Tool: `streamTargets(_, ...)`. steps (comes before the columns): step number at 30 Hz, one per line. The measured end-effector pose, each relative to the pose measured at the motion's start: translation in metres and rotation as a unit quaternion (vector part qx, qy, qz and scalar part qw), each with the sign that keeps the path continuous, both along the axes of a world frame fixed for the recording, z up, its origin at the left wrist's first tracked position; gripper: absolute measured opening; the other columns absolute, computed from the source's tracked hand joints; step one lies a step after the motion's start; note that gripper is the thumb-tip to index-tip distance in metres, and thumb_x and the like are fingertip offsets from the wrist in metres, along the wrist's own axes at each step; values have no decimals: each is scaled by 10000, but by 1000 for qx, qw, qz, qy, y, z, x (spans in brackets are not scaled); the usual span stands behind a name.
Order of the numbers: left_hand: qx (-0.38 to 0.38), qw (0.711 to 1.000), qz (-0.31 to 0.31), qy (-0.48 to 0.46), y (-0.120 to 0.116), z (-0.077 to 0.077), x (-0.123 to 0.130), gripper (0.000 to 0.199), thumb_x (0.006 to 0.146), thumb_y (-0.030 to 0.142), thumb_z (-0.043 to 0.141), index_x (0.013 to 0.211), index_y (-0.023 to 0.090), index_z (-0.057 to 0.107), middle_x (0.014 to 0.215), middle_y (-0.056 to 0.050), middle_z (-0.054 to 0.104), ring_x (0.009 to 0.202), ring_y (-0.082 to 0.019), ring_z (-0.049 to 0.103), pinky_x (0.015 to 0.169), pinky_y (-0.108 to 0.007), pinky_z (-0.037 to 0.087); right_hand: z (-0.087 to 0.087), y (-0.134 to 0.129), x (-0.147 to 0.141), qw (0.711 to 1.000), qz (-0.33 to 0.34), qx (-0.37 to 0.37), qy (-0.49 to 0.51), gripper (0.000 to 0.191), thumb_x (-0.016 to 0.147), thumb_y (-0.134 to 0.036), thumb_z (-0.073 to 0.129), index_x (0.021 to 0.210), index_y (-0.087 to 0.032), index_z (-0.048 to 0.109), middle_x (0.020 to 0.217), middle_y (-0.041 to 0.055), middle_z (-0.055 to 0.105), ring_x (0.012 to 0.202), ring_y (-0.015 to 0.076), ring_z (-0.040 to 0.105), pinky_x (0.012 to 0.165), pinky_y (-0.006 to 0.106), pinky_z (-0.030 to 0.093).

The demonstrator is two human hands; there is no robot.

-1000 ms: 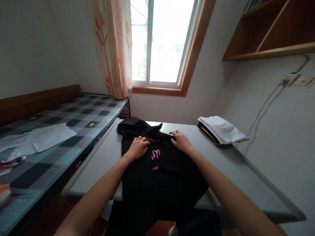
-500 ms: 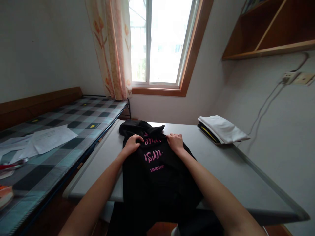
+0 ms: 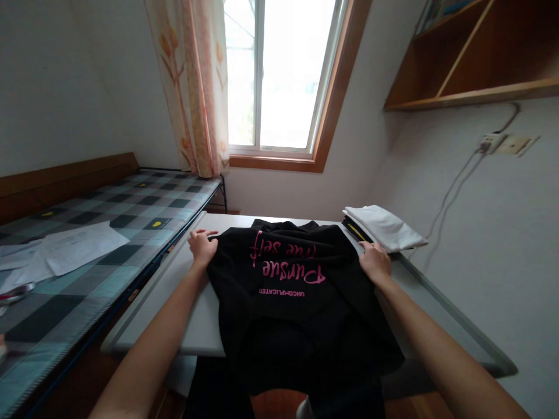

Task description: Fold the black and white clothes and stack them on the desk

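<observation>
A black sweatshirt (image 3: 288,326) with pink lettering, upside down from where I stand, lies spread over the white table (image 3: 192,326). Its near part hangs past the front edge, and the far part is rumpled in folds. My left hand (image 3: 203,247) pinches the far left corner of the cloth between thumb and fingers. On the opposite side, my right hand (image 3: 375,263) grips the far right corner, close to a folded white cloth (image 3: 384,226). The fabric is stretched sideways between both hands.
Dark and yellow folded items (image 3: 357,230) lie under the white cloth. To the left stands a bed with a checked mattress (image 3: 109,203) holding paper sheets (image 3: 82,247). A wooden shelf (image 3: 471,93) and a socket with cords (image 3: 491,142) are on the right wall.
My hands have moved apart, left hand leftward and right hand rightward, pulling the sweatshirt wide. The bunched far end is now spread out and more of the lettering shows.
</observation>
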State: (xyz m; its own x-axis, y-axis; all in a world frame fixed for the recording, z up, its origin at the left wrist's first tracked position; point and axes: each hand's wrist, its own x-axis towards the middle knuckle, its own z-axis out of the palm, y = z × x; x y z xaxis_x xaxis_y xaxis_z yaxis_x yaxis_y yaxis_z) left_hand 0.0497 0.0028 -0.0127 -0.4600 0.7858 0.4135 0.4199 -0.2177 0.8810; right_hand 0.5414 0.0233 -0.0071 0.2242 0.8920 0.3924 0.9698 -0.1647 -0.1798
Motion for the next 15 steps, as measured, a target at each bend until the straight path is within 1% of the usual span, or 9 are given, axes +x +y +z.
streamTargets(2,1,994,-19,107,-5,0,20,186,748,183,605,899,189,714,926,-86,611,1027,-262,581,965,-427,448,5,-8,-14,996,51,43,-54,418,850,-154,457,1222,-167,647,1165,175,611,1037,303,558,877,422,428)
streamTargets(3,-4,983,-58,175,-8,0,30,197,789,211,590,938,214,718,953,-76,613,1033,-246,577,983,-416,437,8,-10,-24,993,90,50,-66,409,856,-181,471,1229,-179,640,1166,172,601,1051,309,543,887,435,422)
streamTargets(5,-16,935,-184,303,-15,0,49,213,847,267,570,996,248,720,996,-59,627,1002,-216,584,972,-386,439,13,-13,-48,978,197,19,-65,377,860,-247,514,1212,-213,645,1141,147,605,1036,293,545,891,428,427)
streamTargets(6,-23,907,-244,342,-18,-1,56,219,852,297,584,1019,256,719,1025,-54,633,993,-208,586,960,-373,441,16,-13,-60,966,253,-13,-57,362,855,-282,539,1194,-231,654,1124,130,614,1014,278,556,886,414,436)
streamTargets(7,-31,883,-288,369,-21,-2,61,236,845,330,609,1045,263,715,1057,-53,637,998,-207,587,952,-367,440,17,-13,-71,952,299,-48,-49,349,847,-317,563,1173,-247,665,1106,113,625,989,264,568,875,398,445)
streamTargets(8,-39,866,-313,388,-24,-2,65,268,827,367,642,1066,268,710,1086,-53,638,1012,-212,585,949,-368,435,17,-12,-81,940,329,-75,-41,338,839,-348,581,1152,-261,675,1091,99,636,965,252,580,861,384,453)
streamTargets(10,-52,851,-328,407,-27,-3,66,323,783,436,689,1061,272,710,1111,-51,639,1036,-224,582,948,-374,422,15,-11,-96,929,352,-106,-35,318,828,-390,601,1112,-279,690,1064,80,656,927,237,600,830,362,464)
streamTargets(12,-60,849,-327,411,-28,-2,61,292,771,475,689,964,258,723,1065,-45,653,1009,-221,593,925,-360,420,13,-9,-107,928,355,-111,-34,298,830,-406,604,1087,-285,693,1034,72,671,898,226,620,799,338,468)
streamTargets(15,-64,853,-327,401,-24,2,52,277,800,481,635,765,211,682,884,-28,662,830,-177,604,816,-299,433,12,-5,-116,934,328,-137,-39,297,857,-412,575,1101,-267,665,968,85,691,827,236,651,733,331,470)
